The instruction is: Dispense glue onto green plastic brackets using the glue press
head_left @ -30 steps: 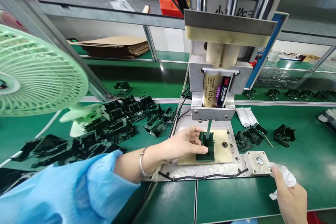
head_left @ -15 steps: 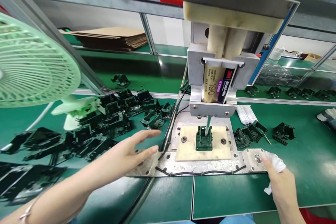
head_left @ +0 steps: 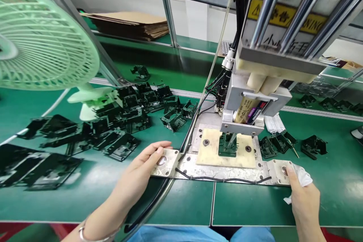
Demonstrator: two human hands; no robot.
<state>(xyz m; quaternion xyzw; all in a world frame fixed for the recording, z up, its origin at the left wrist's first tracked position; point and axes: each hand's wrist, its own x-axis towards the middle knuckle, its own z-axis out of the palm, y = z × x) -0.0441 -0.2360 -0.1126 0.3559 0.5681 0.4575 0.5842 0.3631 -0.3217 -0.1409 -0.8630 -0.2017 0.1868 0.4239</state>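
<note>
My left hand (head_left: 141, 172) lies flat with fingers stretched out, thumb on the round button (head_left: 161, 160) at the left end of the metal base plate (head_left: 221, 174). My right hand (head_left: 302, 200) holds a white cloth (head_left: 304, 179) and its thumb presses the right button (head_left: 284, 170). A dark green plastic part (head_left: 227, 145) sits on the beige fixture block (head_left: 227, 155). The dispenser head (head_left: 252, 115) with its adhesive cartridge hangs low over that part.
A heap of black plastic parts (head_left: 121, 121) lies left of the fixture, more parts (head_left: 283, 145) at the right. A green fan (head_left: 42, 34) stands at the left. Cardboard sheets (head_left: 130, 22) lie at the back. Cables (head_left: 195, 117) run beside the base.
My left hand left the green part, swung left and came down on the left button. The right thumb moved onto the right button. The dispenser head has come down onto the part.
</note>
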